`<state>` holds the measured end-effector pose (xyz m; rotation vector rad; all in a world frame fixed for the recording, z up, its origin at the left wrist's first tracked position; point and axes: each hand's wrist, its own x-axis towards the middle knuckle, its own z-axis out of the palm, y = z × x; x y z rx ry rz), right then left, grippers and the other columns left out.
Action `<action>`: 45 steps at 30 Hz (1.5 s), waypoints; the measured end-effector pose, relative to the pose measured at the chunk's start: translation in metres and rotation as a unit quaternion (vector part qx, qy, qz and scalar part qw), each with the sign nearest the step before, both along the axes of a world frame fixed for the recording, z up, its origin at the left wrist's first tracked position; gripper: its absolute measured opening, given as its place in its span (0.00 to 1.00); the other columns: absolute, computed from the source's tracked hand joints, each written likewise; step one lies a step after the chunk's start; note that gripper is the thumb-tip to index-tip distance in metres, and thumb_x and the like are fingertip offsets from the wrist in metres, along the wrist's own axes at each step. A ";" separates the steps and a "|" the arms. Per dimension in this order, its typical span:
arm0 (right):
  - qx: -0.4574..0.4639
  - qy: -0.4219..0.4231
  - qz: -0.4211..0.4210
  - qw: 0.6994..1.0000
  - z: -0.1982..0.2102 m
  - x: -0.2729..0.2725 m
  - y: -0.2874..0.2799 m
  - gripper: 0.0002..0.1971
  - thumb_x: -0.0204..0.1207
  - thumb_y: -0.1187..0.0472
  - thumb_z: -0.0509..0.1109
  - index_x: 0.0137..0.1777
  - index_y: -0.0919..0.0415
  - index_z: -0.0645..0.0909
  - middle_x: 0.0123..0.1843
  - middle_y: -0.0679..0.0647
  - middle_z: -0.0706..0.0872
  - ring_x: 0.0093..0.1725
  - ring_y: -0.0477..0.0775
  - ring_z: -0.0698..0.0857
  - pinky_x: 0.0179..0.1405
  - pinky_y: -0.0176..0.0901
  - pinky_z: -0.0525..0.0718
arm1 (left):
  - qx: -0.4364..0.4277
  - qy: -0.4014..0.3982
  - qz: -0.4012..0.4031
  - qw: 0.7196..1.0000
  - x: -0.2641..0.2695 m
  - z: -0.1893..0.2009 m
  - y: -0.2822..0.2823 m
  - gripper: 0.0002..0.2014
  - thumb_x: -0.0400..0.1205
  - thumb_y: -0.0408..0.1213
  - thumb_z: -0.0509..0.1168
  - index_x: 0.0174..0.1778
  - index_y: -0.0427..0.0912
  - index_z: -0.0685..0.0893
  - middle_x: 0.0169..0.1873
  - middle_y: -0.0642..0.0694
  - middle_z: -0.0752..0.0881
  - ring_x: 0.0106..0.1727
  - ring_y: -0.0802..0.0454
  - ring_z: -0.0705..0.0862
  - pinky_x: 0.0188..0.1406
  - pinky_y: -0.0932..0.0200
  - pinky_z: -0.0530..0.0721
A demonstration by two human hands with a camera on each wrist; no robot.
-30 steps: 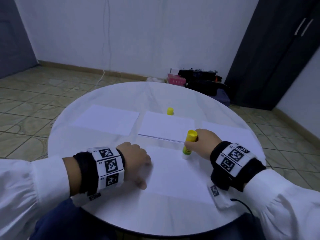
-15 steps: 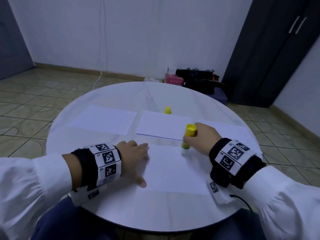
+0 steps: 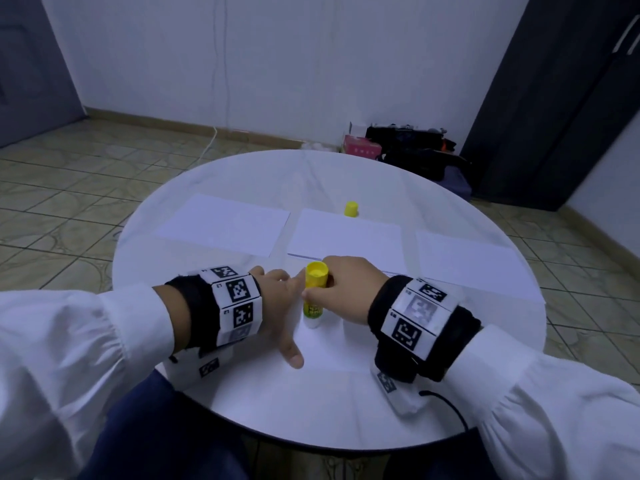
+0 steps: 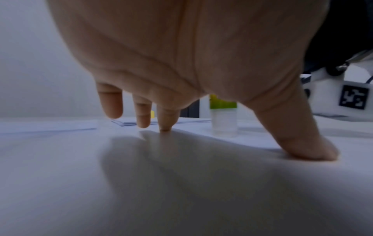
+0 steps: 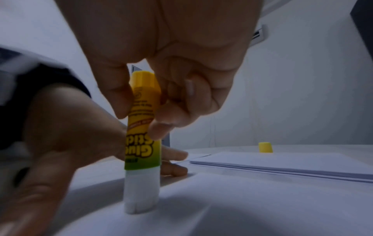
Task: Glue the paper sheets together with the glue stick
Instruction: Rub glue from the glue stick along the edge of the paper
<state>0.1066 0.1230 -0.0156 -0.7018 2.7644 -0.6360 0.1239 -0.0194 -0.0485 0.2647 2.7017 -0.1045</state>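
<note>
The glue stick (image 5: 142, 143) carries the words "Glue Stick" in yellow letters on a label that fades from yellow to green, read upside down in the right wrist view; the smaller print above it is too blurred to read. The right hand (image 3: 341, 289) pinches its yellow upper part between thumb and curled fingers, so the stick hangs below the hand. It stands nearly upright, long axis vertical, with the white glue end down on the near paper sheet (image 3: 329, 344) and the yellow knob end up. The left hand (image 3: 277, 306) lies just beside the stick, fingers spread and fairly straight, thumb and fingertips pressing that sheet to the counter (image 3: 311, 417). The yellow cap (image 3: 351, 209) stands apart behind a paper stack (image 3: 343, 237).
</note>
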 end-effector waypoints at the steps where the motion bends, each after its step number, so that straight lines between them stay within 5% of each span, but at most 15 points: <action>1: -0.001 -0.005 0.012 1.000 0.001 0.006 0.003 0.12 0.73 0.49 0.69 0.36 0.53 0.71 0.41 0.49 0.79 0.45 0.52 0.79 0.41 0.44 0.75 | -0.008 -0.006 -0.010 1.000 0.000 0.000 0.001 0.59 0.55 0.75 0.71 0.77 0.51 0.54 0.75 0.48 0.69 0.79 0.45 0.61 0.76 0.41 0.61; 7: 0.006 -0.009 0.087 0.996 0.011 0.037 0.020 0.17 0.76 0.53 0.68 0.31 0.43 0.65 0.33 0.41 0.73 0.36 0.42 0.74 0.33 0.31 0.70 | -0.048 -0.020 0.004 0.999 -0.017 -0.026 -0.005 0.74 0.28 0.88 0.54 0.76 0.67 0.50 0.76 0.58 0.64 0.77 0.40 0.63 0.67 0.34 0.68; 10: 0.028 -0.001 0.075 0.997 0.010 0.041 0.034 0.10 0.75 0.52 0.68 0.36 0.50 0.71 0.39 0.47 0.80 0.44 0.50 0.79 0.43 0.42 0.77 | -0.052 -0.014 0.013 0.998 -0.013 -0.016 -0.001 0.69 0.33 0.84 0.62 0.74 0.64 0.50 0.74 0.55 0.67 0.76 0.43 0.65 0.69 0.37 0.69; 15: 0.025 -0.003 0.020 0.999 0.009 0.040 0.076 0.08 0.73 0.52 0.70 0.40 0.54 0.75 0.41 0.49 0.83 0.44 0.51 0.81 0.46 0.45 0.79 | -0.084 -0.025 0.024 0.996 -0.006 0.002 0.007 0.68 0.50 0.77 0.71 0.81 0.57 0.44 0.78 0.51 0.63 0.74 0.38 0.66 0.73 0.39 0.68; 22: 0.032 0.001 -0.051 0.998 0.008 0.039 0.140 0.10 0.72 0.53 0.72 0.45 0.60 0.81 0.42 0.50 0.85 0.44 0.50 0.82 0.47 0.44 0.79 | -0.109 -0.028 0.004 0.994 -0.014 0.002 0.012 0.74 0.48 0.78 0.71 0.83 0.52 0.39 0.77 0.50 0.65 0.74 0.40 0.67 0.76 0.42 0.66; 31: 0.001 0.023 -0.181 0.983 0.013 -0.023 0.144 0.12 0.72 0.52 0.72 0.45 0.61 0.80 0.46 0.57 0.85 0.45 0.55 0.80 0.43 0.45 0.76 | -0.141 -0.046 -0.068 0.987 -0.024 0.001 0.022 0.63 0.53 0.75 0.70 0.76 0.75 0.34 0.75 0.48 0.68 0.73 0.45 0.70 0.72 0.45 0.64; 36: 0.043 0.032 -0.194 0.980 0.010 -0.043 0.128 0.12 0.76 0.54 0.68 0.38 0.58 0.70 0.38 0.51 0.75 0.39 0.51 0.74 0.30 0.38 0.66 | -0.153 -0.054 -0.061 0.985 -0.026 0.000 0.022 0.61 0.50 0.76 0.70 0.75 0.79 0.39 0.76 0.48 0.68 0.74 0.45 0.69 0.73 0.45 0.65; 45: 0.024 -0.001 -0.129 0.991 0.008 0.010 0.157 0.10 0.73 0.54 0.71 0.42 0.60 0.78 0.37 0.47 0.79 0.38 0.46 0.76 0.38 0.40 0.73 | -0.156 -0.053 -0.068 0.984 -0.026 0.002 0.025 0.61 0.52 0.75 0.71 0.76 0.78 0.40 0.75 0.50 0.70 0.73 0.46 0.70 0.73 0.46 0.65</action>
